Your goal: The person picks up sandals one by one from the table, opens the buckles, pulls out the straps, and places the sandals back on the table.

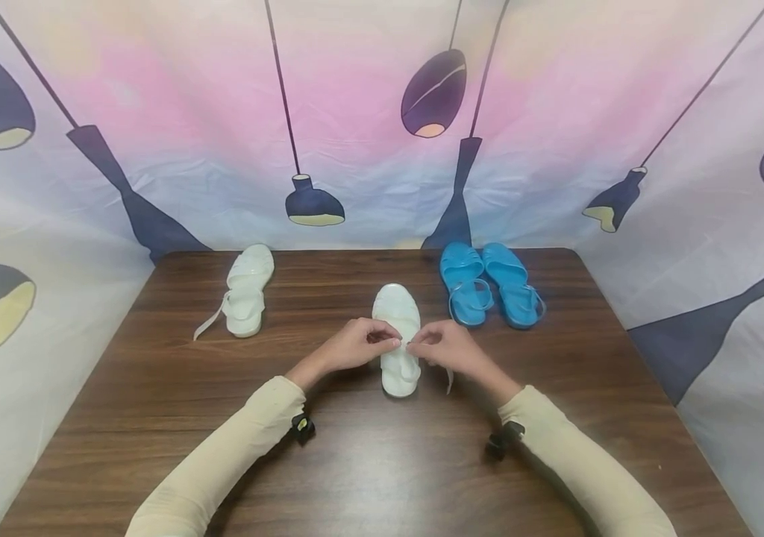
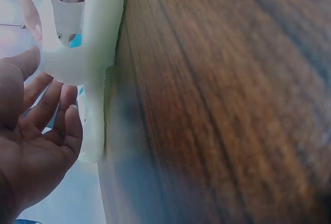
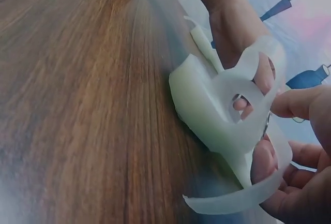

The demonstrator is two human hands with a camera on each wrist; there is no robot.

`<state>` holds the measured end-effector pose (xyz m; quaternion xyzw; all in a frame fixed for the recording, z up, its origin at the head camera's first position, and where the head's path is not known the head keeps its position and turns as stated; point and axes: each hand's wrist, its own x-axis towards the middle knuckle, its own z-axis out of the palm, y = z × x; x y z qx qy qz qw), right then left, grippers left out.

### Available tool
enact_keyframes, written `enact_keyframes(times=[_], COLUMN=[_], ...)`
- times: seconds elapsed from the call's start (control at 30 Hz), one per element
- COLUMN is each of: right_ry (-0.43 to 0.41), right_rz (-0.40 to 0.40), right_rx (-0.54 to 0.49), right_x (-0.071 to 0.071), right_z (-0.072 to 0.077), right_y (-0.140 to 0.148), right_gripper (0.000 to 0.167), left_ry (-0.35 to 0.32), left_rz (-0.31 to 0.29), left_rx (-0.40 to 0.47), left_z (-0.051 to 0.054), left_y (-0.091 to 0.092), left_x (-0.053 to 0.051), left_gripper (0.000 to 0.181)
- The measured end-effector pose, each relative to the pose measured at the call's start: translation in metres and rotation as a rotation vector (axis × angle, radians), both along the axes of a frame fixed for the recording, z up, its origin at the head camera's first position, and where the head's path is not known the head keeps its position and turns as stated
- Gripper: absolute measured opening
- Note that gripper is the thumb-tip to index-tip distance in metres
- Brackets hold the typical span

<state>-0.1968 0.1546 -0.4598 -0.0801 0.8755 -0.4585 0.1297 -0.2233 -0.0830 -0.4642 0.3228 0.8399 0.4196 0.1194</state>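
A white sandal (image 1: 397, 306) lies sole down on the table in the middle, toe pointing away from me. My left hand (image 1: 355, 343) is at its left side, with thumb and fingertips pinching the ankle strap in the head view. From the right, my right hand (image 1: 452, 347) pinches the strap by the small metal buckle (image 3: 267, 125). The loose end of the strap (image 3: 227, 203) curls out below the right hand. In the left wrist view, the left thumb (image 2: 26, 61) meets the strap's edge, while the other fingers are partly behind the sandal.
Another white sandal (image 1: 248, 287) stands at the back left, its strap hanging out to the left. Two blue sandals (image 1: 460, 265) are side by side at the back right. Printed cloth (image 1: 362, 97) surrounds the brown wooden table (image 1: 382, 477).
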Motion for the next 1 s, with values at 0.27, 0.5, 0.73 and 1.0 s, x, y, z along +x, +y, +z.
enact_keyframes(times=[0.27, 0.5, 0.73, 1.0], right_ry=[-0.004, 0.161, 0.213, 0.246], right_rz=[-0.011, 0.005, -0.002, 0.001], right_rx=[-0.080, 0.000, -0.022, -0.043], right_x=[0.001, 0.003, 0.004, 0.005], right_z=[-0.005, -0.010, -0.018, -0.017], right_y=[-0.004, -0.001, 0.002, 0.001], right_gripper=[0.020, 0.015, 0.016, 0.016], left_ry=[-0.007, -0.023, -0.037, -0.085], left_rz=[-0.029, -0.050, -0.020, 0.015], left_rx=[0.010, 0.032, 0.096, 0.101], left_z=[-0.005, -0.008, -0.010, -0.008], left_y=[0.002, 0.005, -0.005, -0.008], left_x=[-0.003, -0.007, -0.008, -0.007], left_gripper=[0.019, 0.015, 0.015, 0.019])
